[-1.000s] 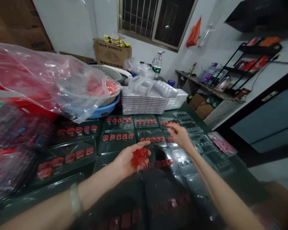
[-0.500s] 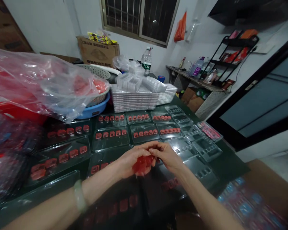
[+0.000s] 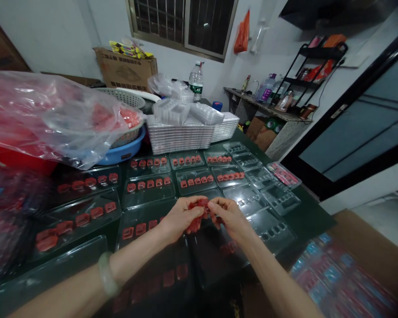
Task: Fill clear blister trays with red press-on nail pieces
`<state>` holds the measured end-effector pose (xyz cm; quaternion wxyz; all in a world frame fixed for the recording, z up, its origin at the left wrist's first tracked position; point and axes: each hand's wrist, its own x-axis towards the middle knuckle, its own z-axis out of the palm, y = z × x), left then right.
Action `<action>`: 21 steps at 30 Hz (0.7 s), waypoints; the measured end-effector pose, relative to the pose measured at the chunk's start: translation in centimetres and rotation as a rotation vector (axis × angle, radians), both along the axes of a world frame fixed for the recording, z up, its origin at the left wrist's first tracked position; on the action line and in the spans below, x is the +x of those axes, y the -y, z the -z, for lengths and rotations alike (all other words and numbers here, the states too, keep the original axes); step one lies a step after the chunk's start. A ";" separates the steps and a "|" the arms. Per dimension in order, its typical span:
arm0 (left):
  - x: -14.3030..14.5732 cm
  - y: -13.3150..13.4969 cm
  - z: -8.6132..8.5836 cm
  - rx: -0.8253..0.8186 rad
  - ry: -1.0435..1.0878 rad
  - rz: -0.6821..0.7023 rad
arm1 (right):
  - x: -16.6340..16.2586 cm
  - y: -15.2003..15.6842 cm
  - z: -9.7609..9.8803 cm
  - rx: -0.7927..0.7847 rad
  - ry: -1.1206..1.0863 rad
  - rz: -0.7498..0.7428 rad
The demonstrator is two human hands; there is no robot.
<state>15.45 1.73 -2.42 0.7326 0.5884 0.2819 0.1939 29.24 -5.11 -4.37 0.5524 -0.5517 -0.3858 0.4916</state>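
My left hand (image 3: 181, 216) is closed around a clump of small, see-through red plastic pieces (image 3: 194, 224), which show below and between its fingers. Against the upper edge of this clump, my right hand (image 3: 230, 217) pinches with thumb and fingertips at a red piece; its exact shape is blurred. Under and around both hands lie clear plastic trays, many with a row of red pieces in their slots, such as the tray (image 3: 195, 191) just beyond. To the right, a clear tray (image 3: 280, 204) has bare slots.
Stacked clear trays (image 3: 179, 143) stand at the table's back. At left are a blue basin (image 3: 124, 152), a large clear bag (image 3: 53, 115) and piled packs (image 3: 6, 247). A box of red and blue packs (image 3: 331, 274) sits low at right.
My hands have drawn slightly apart at the fingertips, and the left fingers now curl over the red pieces, which were more exposed before. The view has shifted a little to the right.
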 end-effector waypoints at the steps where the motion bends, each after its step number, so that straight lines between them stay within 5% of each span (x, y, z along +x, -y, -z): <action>1: 0.0 0.2 -0.1 0.073 -0.034 0.010 | 0.0 0.0 0.0 -0.018 0.038 0.018; 4: 0.0 0.6 -0.2 0.198 -0.075 0.054 | -0.2 0.2 0.1 -0.023 0.112 0.064; 15: -0.2 0.2 -0.6 -0.017 0.021 -0.031 | -0.4 1.0 0.7 0.072 -0.117 0.036; 21: -0.3 0.1 -0.3 0.096 -0.038 -0.064 | -0.5 1.0 0.7 0.021 -0.039 0.081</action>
